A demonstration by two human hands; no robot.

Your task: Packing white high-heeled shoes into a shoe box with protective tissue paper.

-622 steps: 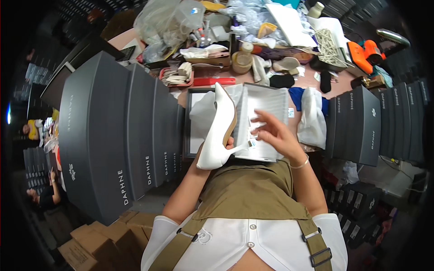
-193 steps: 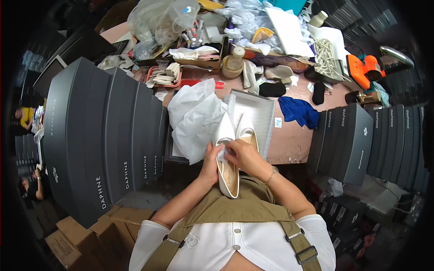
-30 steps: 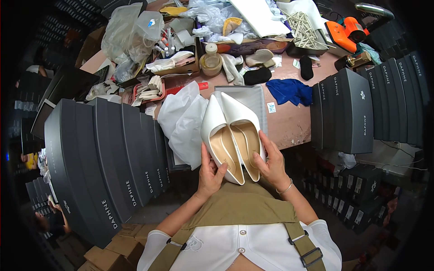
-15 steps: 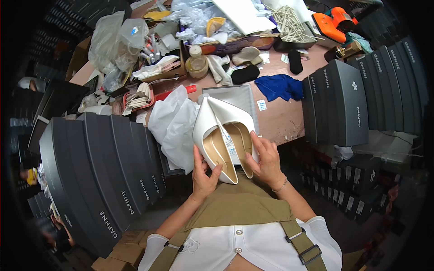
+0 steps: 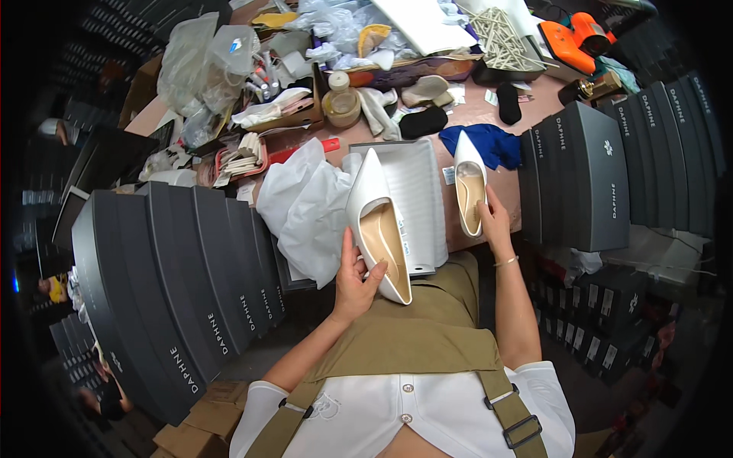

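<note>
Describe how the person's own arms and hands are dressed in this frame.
Both forearms are bare; short white sleeves end above the elbows. The left hand wears no glove, ring or watch that shows. The right hand is also ungloved, with a thin pale bracelet around its wrist. Olive-green apron straps with dark metal buckles cross the white shirt.

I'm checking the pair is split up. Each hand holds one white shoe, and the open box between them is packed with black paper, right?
Not quite. The head view shows the left hand and the right hand each holding a white shoe, but the paper is white and spills from the left side of the open box.
</note>
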